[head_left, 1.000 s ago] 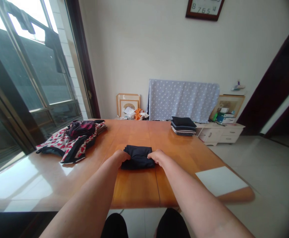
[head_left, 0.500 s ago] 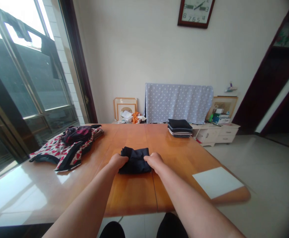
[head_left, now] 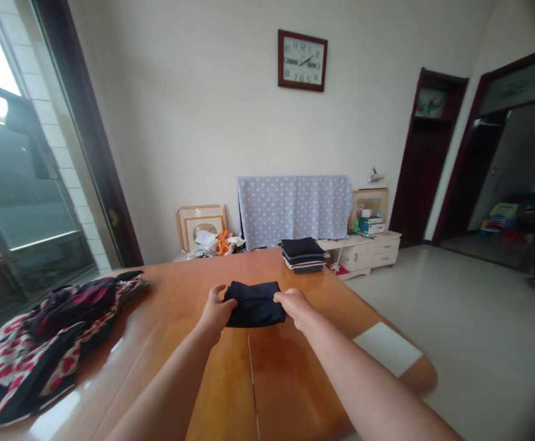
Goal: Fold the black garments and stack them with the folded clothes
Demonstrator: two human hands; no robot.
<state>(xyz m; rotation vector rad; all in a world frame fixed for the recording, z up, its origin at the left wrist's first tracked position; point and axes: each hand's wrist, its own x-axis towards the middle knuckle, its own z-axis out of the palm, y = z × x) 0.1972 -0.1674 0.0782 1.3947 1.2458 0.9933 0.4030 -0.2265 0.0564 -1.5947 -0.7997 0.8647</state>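
Note:
A folded black garment is held between my two hands, over the middle of the wooden table. My left hand grips its left edge, thumb on top. On the opposite edge, my right hand pinches the cloth between thumb and fingers. The fingers under the fabric are partly hidden. What kind of garment it is, I cannot tell from its folded shape. Beyond it, a neat stack of folded clothes with a black piece on top sits near the far edge.
Loose clothes with a red, white and black pattern lie heaped at the table's left. A white sheet rests near the right corner. Behind the table are a dotted cloth cover, picture frames and a low white cabinet.
My view has swung to the right and up. Both hands have lifted the folded black garment off the tabletop and carried it toward the stack.

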